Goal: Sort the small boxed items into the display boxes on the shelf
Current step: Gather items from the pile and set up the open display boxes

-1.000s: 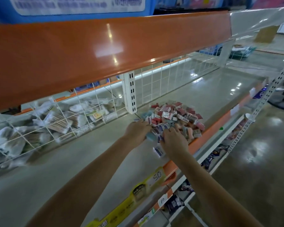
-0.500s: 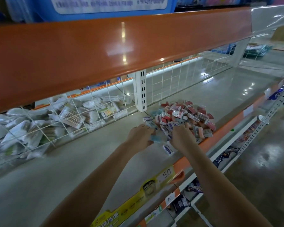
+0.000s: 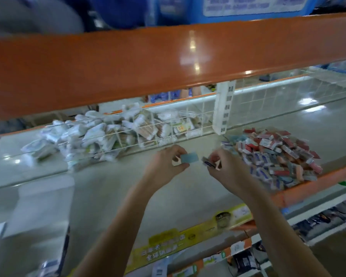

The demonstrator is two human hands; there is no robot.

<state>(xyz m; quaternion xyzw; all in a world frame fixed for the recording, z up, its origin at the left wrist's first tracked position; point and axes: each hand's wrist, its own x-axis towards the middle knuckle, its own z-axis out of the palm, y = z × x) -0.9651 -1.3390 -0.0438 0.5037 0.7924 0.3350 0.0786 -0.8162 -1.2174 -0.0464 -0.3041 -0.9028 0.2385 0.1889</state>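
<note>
Both hands now lifted left of the pile of small boxes, left hand fingers pinching a pale-blue box, right hand pinching a dark box; bare shelf left of pile.

both arms extended forward; left hand pinching, right hand fingers curled in grip, hands near, apart.

Bare forearms; ringless hands

Orange beam spanning overhead; white packets lying heaped behind wire mesh; yellow label strip running along shelf edge.
</note>
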